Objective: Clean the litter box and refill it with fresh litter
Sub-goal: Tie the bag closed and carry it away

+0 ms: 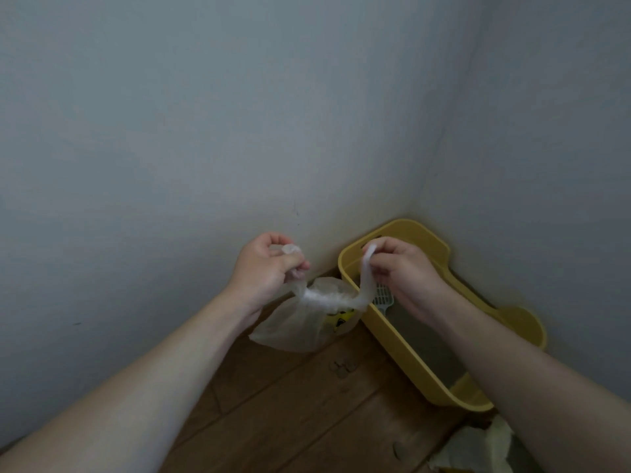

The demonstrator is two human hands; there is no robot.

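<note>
At the lower right edge of the frame, nearest the camera, lies a crumpled pale paper or bag on the wooden floor; it is cut off and too blurred to identify. Two bare forearms reach up from the bottom corners toward the middle of the frame.

The left hand and the right hand are both closed, each pinching one handle of a thin translucent plastic bag. The handles are pulled up and apart while the bag's neck is gathered between them, which looks like the start of tying it shut so the waste stays in. The bag's body hangs below the hands at the centre of the frame, just left of the box, and something yellow with dark markings shows through it.

The yellow litter box sits on the floor in the right half of the frame, pushed into the corner where the two grey walls meet, likely to keep it out of the way. Its long axis runs from lower right to the upper middle, with the far end toward the corner. Inside, a greyish bottom shows, though whether that is litter or bare plastic is hard to tell. A pale slotted scoop leans inside the box at its far end, partly behind the right hand.
</note>
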